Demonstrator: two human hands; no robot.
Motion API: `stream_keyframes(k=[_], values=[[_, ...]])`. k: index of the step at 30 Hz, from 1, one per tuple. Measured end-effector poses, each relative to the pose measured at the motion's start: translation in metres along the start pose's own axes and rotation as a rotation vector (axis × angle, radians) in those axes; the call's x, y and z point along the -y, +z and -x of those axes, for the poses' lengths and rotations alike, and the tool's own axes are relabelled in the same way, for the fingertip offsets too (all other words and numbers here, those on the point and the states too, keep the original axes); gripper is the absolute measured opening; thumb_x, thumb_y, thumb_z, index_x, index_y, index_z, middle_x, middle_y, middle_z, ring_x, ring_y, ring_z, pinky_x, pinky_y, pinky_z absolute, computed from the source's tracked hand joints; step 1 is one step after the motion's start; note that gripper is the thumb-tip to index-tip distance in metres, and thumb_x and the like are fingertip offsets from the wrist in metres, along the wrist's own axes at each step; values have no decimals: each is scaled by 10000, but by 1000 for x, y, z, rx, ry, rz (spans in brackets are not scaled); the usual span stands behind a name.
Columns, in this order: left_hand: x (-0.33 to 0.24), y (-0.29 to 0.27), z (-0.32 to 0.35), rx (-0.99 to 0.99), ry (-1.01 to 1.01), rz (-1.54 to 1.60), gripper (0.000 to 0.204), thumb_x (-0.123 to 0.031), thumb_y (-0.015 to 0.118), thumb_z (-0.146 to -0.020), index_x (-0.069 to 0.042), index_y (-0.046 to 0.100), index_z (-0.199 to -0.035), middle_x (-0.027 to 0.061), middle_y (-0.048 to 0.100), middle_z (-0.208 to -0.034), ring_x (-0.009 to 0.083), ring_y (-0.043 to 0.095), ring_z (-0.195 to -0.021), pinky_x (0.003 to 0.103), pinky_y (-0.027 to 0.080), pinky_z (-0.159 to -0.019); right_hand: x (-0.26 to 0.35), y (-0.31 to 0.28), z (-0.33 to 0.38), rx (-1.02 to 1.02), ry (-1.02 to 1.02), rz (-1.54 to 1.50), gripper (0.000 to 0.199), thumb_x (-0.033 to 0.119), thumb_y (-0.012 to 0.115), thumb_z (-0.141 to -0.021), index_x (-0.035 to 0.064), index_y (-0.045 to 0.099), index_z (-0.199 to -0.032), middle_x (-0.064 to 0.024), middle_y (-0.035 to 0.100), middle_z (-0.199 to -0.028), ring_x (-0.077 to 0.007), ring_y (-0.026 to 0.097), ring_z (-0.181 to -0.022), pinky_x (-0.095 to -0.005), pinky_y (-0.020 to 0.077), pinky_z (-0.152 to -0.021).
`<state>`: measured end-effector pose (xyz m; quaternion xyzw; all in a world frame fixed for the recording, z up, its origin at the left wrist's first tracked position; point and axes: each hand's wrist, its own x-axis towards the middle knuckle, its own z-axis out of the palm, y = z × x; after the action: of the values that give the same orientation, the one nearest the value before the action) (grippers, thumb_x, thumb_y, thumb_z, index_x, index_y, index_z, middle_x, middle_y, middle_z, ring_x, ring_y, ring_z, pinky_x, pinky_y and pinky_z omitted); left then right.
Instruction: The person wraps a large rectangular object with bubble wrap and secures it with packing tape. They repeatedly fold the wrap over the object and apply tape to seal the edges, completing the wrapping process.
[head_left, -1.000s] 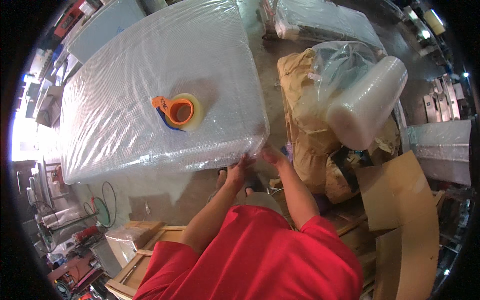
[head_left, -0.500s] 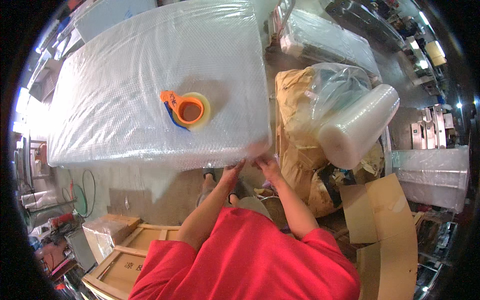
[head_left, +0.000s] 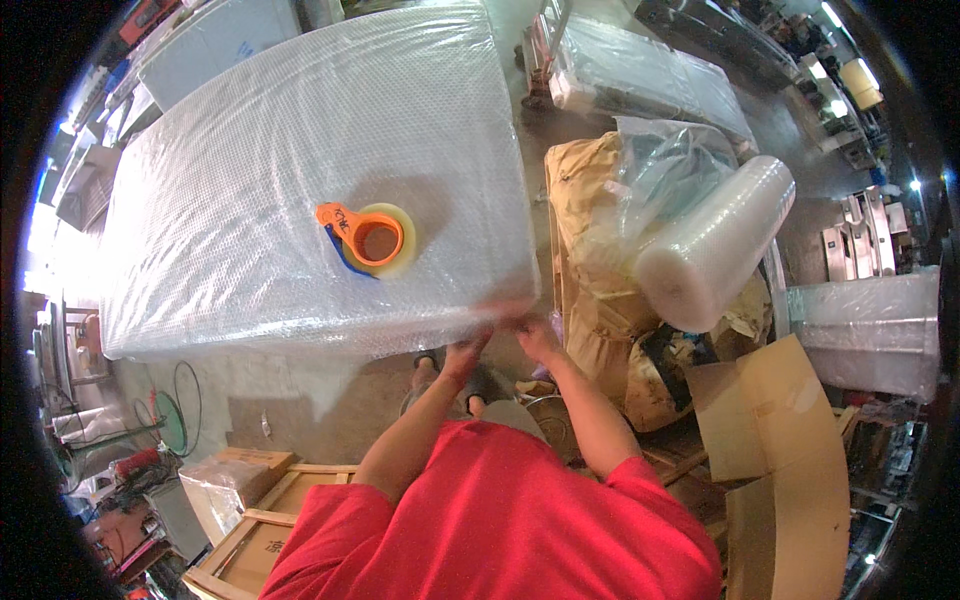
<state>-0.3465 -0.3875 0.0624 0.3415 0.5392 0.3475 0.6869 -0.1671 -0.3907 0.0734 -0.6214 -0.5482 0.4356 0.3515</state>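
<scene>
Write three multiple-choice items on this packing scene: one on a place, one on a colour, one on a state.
1. Where does the tape dispenser lie?
A. on the bubble-wrapped panel
B. on the floor
C. in a box

2. What colour is the dispenser's handle?
A. green
B. orange
C. white

3. How is the roll of bubble wrap standing?
A. upright
B. fully unrolled
C. lying tilted on brown bags

A: it rests on top of the wrap.
B: the handle is bright orange.
C: it leans across the bags beside the panel.

A tape dispenser (head_left: 368, 236) alone interrupts the wrapped panel (head_left: 300, 150); a bubble-wrap roll (head_left: 715, 257) and cardboard (head_left: 785, 440) crowd the right side
</scene>
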Motion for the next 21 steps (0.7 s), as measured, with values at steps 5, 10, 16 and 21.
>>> stream_keyframes(k=[5,10,16,21], values=[[27,8,-23,-44,161,-14,536,-267,797,-845,-26,579,-1271,102,626,-1215,232,551,-1155,358,434,-991,44,-10,4,33,174,600,358,376,635,-930,33,719,-990,-237,691,-945,-322,689,-898,-458,509,-768],[53,16,-26,-29,127,299,457,-266,721,-908,-49,577,-1283,94,632,-1203,229,553,-1173,379,413,-1038,172,1,0,14,-143,368,275,284,718,-854,23,663,-919,-192,684,-849,-400,666,-790,-496,531,-716],[55,21,-32,82,206,161,449,-321,613,-949,-68,559,-1317,104,606,-1263,237,545,-1200,394,400,-1055,279,130,-115,-73,-400,606,734,314,755,-816,-105,442,-1331,-241,667,-918,-376,677,-818,-495,528,-701],[48,5,-38,185,238,-523,459,-367,523,-984,-84,544,-1345,112,585,-1313,243,538,-1223,407,389,-1069,266,130,-110,15,-418,733,524,67,605,-821,-149,479,-1282,-289,637,-935,-359,668,-823,-440,543,-643]])
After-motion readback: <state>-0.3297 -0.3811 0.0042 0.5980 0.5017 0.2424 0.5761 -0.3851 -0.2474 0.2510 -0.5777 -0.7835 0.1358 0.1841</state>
